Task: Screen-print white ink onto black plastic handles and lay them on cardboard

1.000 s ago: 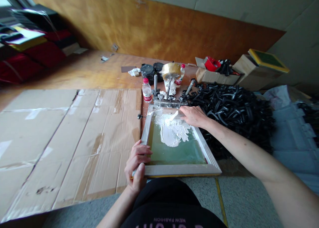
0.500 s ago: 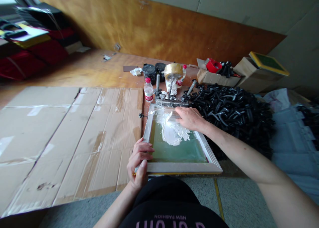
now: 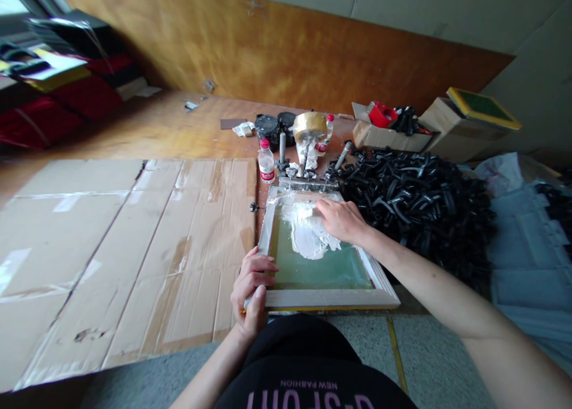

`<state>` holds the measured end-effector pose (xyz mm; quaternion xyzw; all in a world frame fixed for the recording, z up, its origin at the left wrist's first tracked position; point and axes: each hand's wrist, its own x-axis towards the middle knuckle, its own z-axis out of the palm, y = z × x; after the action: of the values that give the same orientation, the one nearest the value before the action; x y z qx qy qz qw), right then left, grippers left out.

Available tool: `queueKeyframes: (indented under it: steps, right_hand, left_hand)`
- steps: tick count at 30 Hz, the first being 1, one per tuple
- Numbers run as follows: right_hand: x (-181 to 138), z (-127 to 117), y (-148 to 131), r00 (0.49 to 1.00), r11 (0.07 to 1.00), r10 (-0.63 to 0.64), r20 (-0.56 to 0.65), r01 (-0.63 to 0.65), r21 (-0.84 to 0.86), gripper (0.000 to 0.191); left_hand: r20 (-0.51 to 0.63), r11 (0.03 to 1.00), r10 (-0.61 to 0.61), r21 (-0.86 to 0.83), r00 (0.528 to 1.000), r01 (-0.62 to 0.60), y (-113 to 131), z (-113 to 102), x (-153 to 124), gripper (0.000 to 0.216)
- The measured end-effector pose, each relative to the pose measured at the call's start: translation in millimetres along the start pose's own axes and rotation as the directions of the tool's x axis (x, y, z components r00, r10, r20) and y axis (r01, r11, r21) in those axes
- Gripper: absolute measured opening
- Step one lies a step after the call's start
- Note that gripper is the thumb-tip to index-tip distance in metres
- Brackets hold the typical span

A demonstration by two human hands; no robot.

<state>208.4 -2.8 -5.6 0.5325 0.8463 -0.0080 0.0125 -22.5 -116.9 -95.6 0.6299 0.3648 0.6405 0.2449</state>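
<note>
While our left hand (image 3: 254, 290) gripped the frame (image 3: 330, 298) at its near corner beside the cardboard (image 3: 134, 236), our right hand (image 3: 342, 220) lay curled on the white paste (image 3: 308, 242), its hold hidden. Only the far part of the screen (image 3: 322, 269) was covered; the rest was bare.

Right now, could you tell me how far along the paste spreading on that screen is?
Done: white paste covers the far end of the green screen. In hand: the right hand presses into the paste, the left hand grips the frame at its near corner. Left: the near half of the screen is bare.
</note>
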Motion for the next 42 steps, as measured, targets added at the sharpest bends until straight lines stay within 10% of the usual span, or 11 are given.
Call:
queueKeyframes:
  steps: [35,42]
  right_hand:
    - [11,-11,2,0.999,0.998,-0.033,0.006,0.033,0.060,0.017]
    - [41,-23,33,0.994,0.986,0.097,0.042,-0.102,0.130,0.052]
  left_hand:
    - [-0.004,0.999,0.008,-0.032,1.000,-0.008,-2,1,0,0.022]
    - [-0.030,0.999,0.027,-0.037,0.999,-0.028,4,3,14,0.025]
